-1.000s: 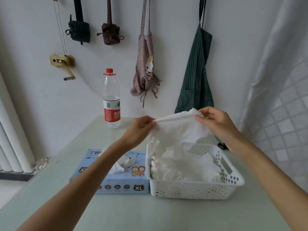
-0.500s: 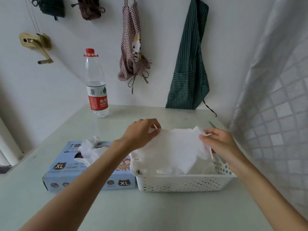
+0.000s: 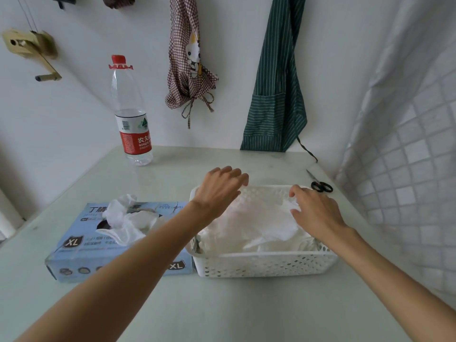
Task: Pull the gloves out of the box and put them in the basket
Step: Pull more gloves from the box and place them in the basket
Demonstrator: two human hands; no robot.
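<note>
hands sit over the basket (image 3: 266,265): left hand (image 3: 219,191) hovers with fingers loose, gripping nothing; right hand (image 3: 313,211) rests relaxed fingers on the gloves (image 3: 256,225) piled inside, whether it pinches any i cannot tell. the heap looks to reach the rim, so a careless lift could drag a clinging glove over the side. box (image 3: 81,253) lies just left, touching the basket, with more gloves sticking from its slot; a hard pull there might bring out several at once. bottle (image 3: 130,114) and scissors (image 3: 319,185) stand apart.
</note>
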